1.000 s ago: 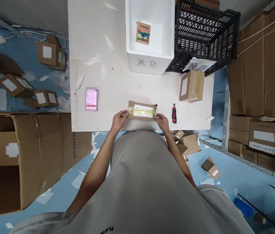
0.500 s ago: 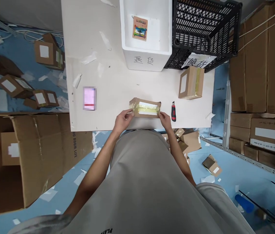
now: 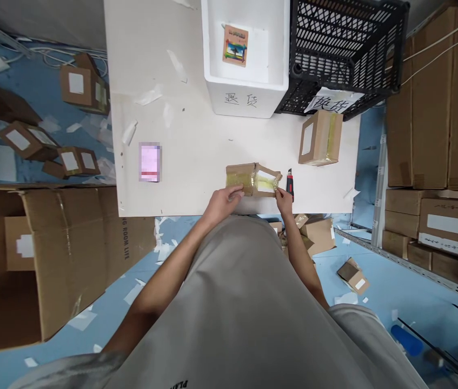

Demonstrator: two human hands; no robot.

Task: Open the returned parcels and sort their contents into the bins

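Note:
A small cardboard box with yellowish tape lies at the table's front edge, its labelled flap tilted out to the right. My left hand holds the box at its near side, fingers lying over the taped part. At the flap's right end, my right hand pinches the cardboard and tape between thumb and fingers. Just beyond that hand is a black and red utility knife, partly behind the fingers. Whatever is inside the box cannot be seen.
A white bin with a small card in it and a black crate stand at the back. A taped carton sits right. A pink blurred rectangle lies left. A large carton stands beside the table.
The labelled flap has swung out to the right, my right hand pulling its end. My left hand has moved right along the box's near side.

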